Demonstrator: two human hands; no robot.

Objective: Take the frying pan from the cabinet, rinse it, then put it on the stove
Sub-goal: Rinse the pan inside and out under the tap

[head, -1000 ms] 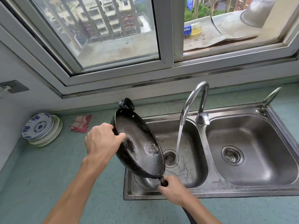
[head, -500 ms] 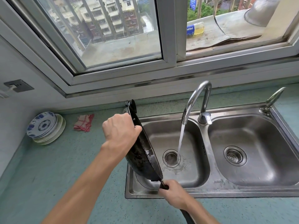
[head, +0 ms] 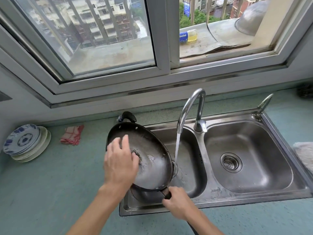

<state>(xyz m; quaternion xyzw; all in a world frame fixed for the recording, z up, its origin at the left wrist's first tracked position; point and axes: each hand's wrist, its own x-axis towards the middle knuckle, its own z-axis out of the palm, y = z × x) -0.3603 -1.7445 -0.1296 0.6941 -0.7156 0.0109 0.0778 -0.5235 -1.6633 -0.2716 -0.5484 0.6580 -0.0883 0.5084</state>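
Note:
A black frying pan (head: 152, 150) hangs tilted over the left basin of a steel double sink (head: 220, 197), its wet inside facing me. My right hand (head: 177, 204) grips the pan's long handle at the sink's near edge. My left hand (head: 119, 163) lies flat against the pan's inner left side, fingers spread, holding nothing. A small loop handle tops the pan's far rim. The chrome tap (head: 191, 109) runs, and its stream falls just right of the pan's rim toward the left drain.
A stack of blue-and-white plates (head: 25, 145) and a red checked cloth (head: 72, 134) sit on the green counter at the left. The right basin has a strainer drain (head: 231, 162). A window frame runs behind the sink. No stove is in view.
The pan has turned from edge-on back to facing me. My left hand has left the rim, opened, and moved onto the pan's inner surface. My right hand keeps its grip on the handle.

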